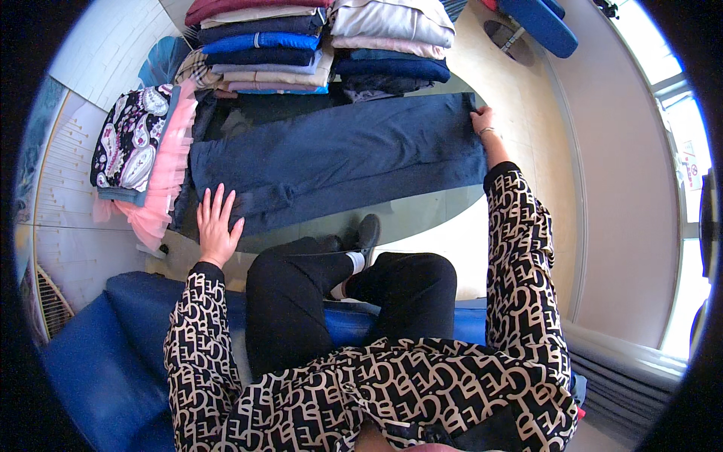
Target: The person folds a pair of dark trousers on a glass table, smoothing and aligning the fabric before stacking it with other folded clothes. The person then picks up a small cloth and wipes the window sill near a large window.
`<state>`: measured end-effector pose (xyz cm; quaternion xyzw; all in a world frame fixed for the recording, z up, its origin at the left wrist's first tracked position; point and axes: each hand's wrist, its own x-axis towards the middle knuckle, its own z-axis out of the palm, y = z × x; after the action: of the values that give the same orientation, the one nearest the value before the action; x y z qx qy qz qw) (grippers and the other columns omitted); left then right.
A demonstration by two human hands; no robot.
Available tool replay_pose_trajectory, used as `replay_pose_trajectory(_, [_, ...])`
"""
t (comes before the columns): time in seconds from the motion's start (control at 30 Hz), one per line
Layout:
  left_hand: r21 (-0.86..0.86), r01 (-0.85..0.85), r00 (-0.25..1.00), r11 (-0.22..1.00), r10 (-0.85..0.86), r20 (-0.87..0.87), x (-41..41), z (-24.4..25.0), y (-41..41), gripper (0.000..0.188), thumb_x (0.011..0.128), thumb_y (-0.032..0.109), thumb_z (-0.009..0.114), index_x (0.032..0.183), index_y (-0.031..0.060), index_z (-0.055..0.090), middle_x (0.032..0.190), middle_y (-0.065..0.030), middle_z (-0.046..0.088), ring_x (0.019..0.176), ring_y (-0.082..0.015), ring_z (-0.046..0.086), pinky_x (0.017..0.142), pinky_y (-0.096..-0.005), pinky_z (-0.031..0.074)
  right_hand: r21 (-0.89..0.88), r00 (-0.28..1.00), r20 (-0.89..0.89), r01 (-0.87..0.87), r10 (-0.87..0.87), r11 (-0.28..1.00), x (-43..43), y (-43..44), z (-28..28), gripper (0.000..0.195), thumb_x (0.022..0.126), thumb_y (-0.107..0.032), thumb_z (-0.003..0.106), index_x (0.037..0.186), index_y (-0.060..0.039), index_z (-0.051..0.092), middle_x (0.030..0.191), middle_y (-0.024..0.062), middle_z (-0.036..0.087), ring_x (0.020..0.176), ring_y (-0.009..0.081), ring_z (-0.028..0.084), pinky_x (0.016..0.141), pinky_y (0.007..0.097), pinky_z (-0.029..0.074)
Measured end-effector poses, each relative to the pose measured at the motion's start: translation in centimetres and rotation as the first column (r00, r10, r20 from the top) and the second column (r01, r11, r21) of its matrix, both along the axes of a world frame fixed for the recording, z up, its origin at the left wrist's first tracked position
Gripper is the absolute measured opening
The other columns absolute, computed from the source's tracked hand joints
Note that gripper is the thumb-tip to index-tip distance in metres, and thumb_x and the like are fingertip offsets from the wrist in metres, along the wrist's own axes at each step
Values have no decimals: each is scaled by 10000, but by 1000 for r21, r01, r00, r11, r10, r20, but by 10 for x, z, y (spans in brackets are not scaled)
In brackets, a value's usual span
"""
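Note:
Dark navy trousers (339, 158) lie lengthwise across a glass tabletop (452, 212), with soft wrinkles in the cloth. My left hand (217, 226) rests palm down on their near left corner, fingers apart and gripping nothing. At the far right end, my right hand (482, 120) pinches the edge of the cloth between bent fingers. Left of the trousers lies a folded paisley-print garment (133, 138), on top of pink tulle fabric (169, 186). Other dark cloth shows between these and the trousers.
Two tall stacks of folded clothes, the left stack (265, 48) and the right stack (392, 34), stand along the far side. I sit on a blue sofa (107, 339), my knees near the table's edge. A blue-seated stool (536, 25) stands at upper right.

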<state>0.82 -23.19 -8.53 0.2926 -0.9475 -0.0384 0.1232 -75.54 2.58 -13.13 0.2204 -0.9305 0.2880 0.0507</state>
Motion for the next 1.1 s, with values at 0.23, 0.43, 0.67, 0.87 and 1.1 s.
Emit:
replay_pose_trajectory(0.23, [13, -6, 1000, 1000, 5, 20, -1, 2, -1, 664, 952, 383, 600, 1564, 193, 424, 1683, -86, 271, 1542, -390, 215, 1220, -577, 200, 244, 940, -331, 169, -82, 955, 66, -2, 57, 504, 891, -389, 734, 1311, -156, 580, 1324, 171, 606, 1272, 377, 530, 1049, 518, 427])
replay_pose_trajectory(0.43, [-20, -12, 1000, 1000, 12, 8, 0, -2, -3, 658, 960, 388, 591, 1563, 190, 422, 1679, -90, 279, 1532, -395, 235, 1215, -577, 211, 452, 749, -371, -371, 549, 811, 159, -2, 67, 613, 997, -569, 530, 1503, -228, 467, 1599, 118, 412, 1517, 339, 308, 1176, 629, 251])
replay_pose_trajectory(0.67, [-73, -30, 1000, 997, 30, 2, 1, -9, -8, 662, 951, 384, 607, 1561, 200, 426, 1672, -87, 296, 1527, -395, 251, 1206, -572, 231, 366, 907, -387, -16, 168, 930, 112, 51, 58, 389, 921, -277, 617, 1290, -156, 630, 1378, 144, 598, 1330, 347, 507, 1087, 572, 367])
replay_pose_trajectory(0.87, [-75, -45, 999, 996, 46, 14, 1, -15, -10, 659, 958, 402, 592, 1566, 218, 418, 1680, -72, 280, 1533, -388, 240, 1209, -585, 223, 259, 889, -249, -321, 384, 911, 110, 74, 47, 470, 689, 24, 575, 1117, -101, 723, 1192, 144, 683, 1153, 359, 606, 1103, 462, 412])
replay_pose_trajectory(1.1, [-86, -44, 999, 995, 46, 22, 3, -18, -12, 660, 964, 409, 583, 1572, 220, 410, 1682, -67, 278, 1534, -384, 238, 1210, -587, 224, 392, 845, -159, -420, 510, 819, 100, 76, 48, 460, 713, 37, 611, 1141, -86, 723, 1158, 178, 680, 1134, 382, 602, 1038, 459, 464])
